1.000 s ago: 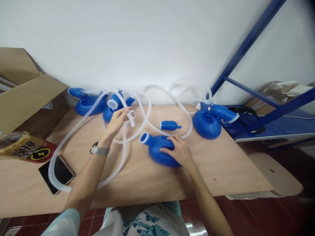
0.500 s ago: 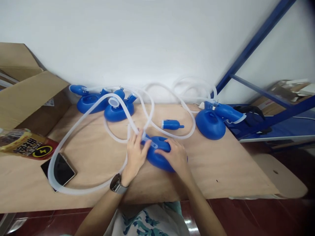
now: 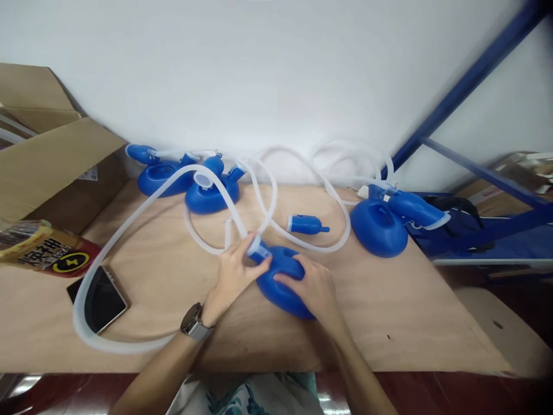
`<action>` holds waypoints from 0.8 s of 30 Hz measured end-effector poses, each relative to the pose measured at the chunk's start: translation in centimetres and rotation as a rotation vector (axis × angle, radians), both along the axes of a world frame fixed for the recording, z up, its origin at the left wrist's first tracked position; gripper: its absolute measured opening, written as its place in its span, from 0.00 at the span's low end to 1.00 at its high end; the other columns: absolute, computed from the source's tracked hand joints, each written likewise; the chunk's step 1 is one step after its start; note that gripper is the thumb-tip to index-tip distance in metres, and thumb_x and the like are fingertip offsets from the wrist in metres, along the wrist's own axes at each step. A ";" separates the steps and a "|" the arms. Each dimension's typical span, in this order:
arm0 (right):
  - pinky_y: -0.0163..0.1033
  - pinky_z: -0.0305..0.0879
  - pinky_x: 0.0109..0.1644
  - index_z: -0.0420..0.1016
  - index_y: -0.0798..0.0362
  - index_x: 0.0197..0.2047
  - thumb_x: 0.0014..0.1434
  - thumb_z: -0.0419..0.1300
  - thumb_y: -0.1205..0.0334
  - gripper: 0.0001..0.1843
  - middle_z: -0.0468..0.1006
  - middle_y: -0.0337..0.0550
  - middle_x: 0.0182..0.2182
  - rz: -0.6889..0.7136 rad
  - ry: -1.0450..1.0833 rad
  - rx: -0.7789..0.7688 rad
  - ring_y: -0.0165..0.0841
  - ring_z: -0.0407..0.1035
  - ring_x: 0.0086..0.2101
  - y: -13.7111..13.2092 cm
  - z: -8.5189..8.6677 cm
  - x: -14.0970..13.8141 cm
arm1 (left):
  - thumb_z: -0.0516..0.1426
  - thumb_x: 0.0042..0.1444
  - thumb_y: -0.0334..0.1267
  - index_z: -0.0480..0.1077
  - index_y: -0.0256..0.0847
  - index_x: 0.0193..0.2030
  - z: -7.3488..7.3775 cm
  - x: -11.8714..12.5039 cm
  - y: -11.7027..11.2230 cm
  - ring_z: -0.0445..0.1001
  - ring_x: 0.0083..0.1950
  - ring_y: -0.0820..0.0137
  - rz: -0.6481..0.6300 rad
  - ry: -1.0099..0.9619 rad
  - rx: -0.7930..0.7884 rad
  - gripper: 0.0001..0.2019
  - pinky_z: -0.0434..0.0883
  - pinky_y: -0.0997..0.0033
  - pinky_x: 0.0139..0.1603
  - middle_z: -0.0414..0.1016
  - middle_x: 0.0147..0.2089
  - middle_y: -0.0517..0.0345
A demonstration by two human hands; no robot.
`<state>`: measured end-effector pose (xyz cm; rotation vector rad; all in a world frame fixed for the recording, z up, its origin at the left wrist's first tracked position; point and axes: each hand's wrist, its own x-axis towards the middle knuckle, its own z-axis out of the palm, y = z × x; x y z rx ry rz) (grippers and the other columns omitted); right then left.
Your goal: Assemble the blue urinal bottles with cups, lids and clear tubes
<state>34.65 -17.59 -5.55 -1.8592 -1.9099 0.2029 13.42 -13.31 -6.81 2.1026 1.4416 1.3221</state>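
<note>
A blue plastic urinal bottle (image 3: 280,291) with a handle opening lies on the table in front of me. My right hand (image 3: 313,285) is wrapped over its handle side, the thumb across the top. At the neck, my left hand (image 3: 235,268) is closed around the whitish cap (image 3: 254,246), thumb on the near side and fingers behind. A pale strap from the cap lies along the neck. From the cap a long translucent tube (image 3: 129,222) arches up and loops out to the left. Whether the cap is fully seated cannot be seen.
Behind stand more blue bottles (image 3: 211,199) with tubes, and another bottle (image 3: 380,227) at right. A small blue funnel-like piece (image 3: 307,224) lies between. To the left are a cardboard box (image 3: 64,155), a drink bottle (image 3: 47,251) and a phone (image 3: 103,300). A blue metal frame (image 3: 470,86) rises at right.
My left hand has shifted its grip on the cap, and the cap's strap now lies along the neck rather than over the bottle's top. The view has shifted slightly.
</note>
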 end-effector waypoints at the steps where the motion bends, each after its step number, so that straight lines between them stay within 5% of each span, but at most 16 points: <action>1: 0.44 0.69 0.37 0.83 0.45 0.44 0.55 0.71 0.33 0.26 0.89 0.46 0.37 -0.008 -0.002 0.000 0.49 0.84 0.38 0.0 0.1 0.0 | 0.68 0.58 0.53 0.75 0.46 0.65 0.2 -0.1 0.0 0.85 0.52 0.52 -0.008 -0.003 -0.024 0.30 0.82 0.53 0.56 0.84 0.56 0.48; 6: 0.43 0.68 0.35 0.82 0.45 0.43 0.55 0.70 0.32 0.26 0.88 0.46 0.35 -0.003 -0.009 -0.054 0.50 0.83 0.37 0.4 0.5 0.1 | 0.68 0.55 0.57 0.76 0.41 0.65 0.9 -0.3 0.5 0.84 0.45 0.53 -0.056 0.026 -0.056 0.34 0.82 0.53 0.52 0.85 0.49 0.46; 13: 0.46 0.70 0.38 0.81 0.48 0.44 0.53 0.72 0.33 0.28 0.88 0.48 0.36 -0.014 0.003 -0.151 0.53 0.83 0.39 1.1 1.3 0.5 | 0.69 0.51 0.64 0.72 0.40 0.69 0.2 0.1 1.3 0.83 0.52 0.49 -0.088 0.028 -0.058 0.44 0.80 0.50 0.55 0.83 0.54 0.43; 20: 0.46 0.71 0.38 0.81 0.47 0.42 0.53 0.71 0.33 0.27 0.88 0.46 0.36 0.010 0.013 -0.128 0.52 0.83 0.38 0.7 1.1 0.6 | 0.70 0.59 0.51 0.68 0.48 0.72 -1.4 1.1 1.0 0.78 0.61 0.51 -0.022 0.001 -0.002 0.36 0.75 0.48 0.64 0.77 0.66 0.45; 24: 0.46 0.71 0.38 0.82 0.46 0.43 0.53 0.72 0.33 0.27 0.89 0.46 0.36 0.010 0.004 -0.116 0.51 0.84 0.38 0.5 0.8 0.5 | 0.70 0.59 0.52 0.71 0.48 0.69 -1.2 0.3 1.2 0.79 0.58 0.52 -0.070 -0.015 0.002 0.33 0.77 0.49 0.62 0.79 0.63 0.46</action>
